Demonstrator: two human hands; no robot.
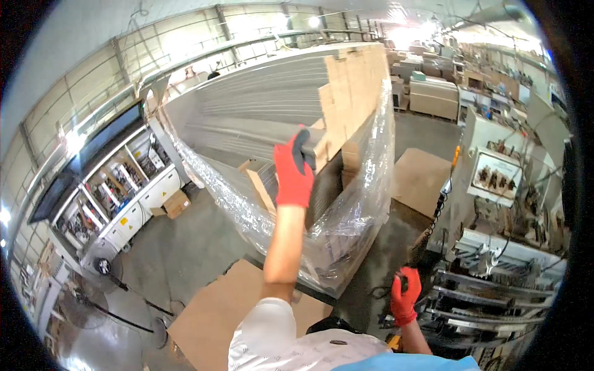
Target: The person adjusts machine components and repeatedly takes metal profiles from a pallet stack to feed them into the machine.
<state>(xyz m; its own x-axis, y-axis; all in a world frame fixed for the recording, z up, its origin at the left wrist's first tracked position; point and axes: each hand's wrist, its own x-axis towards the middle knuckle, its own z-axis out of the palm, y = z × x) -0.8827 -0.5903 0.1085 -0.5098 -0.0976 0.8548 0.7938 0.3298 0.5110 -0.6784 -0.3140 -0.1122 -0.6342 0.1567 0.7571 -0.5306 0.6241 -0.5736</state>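
Observation:
A tall stack of long grey boards (247, 102) with pale wood-coloured ends (352, 93) stands in front of me, its lower part wrapped in clear plastic film (232, 201). My left hand (294, 167), in a red glove with a dark palm, reaches up to the stack and is closed around the end of a grey board (317, 137). Low on the right, my right hand (405, 295) wears a red glove too. Its fingers curl loosely with a gap from the thumb, and nothing shows between them. It is beside the machine.
On the right stands a machine (495, 176) with metal rails (495, 303) and a coiled cable. Flat cardboard sheets (216, 309) lie on the floor. To the left are a white machine cabinet (164, 188) and a cardboard box (176, 203). More stacked panels (433, 102) stand far right.

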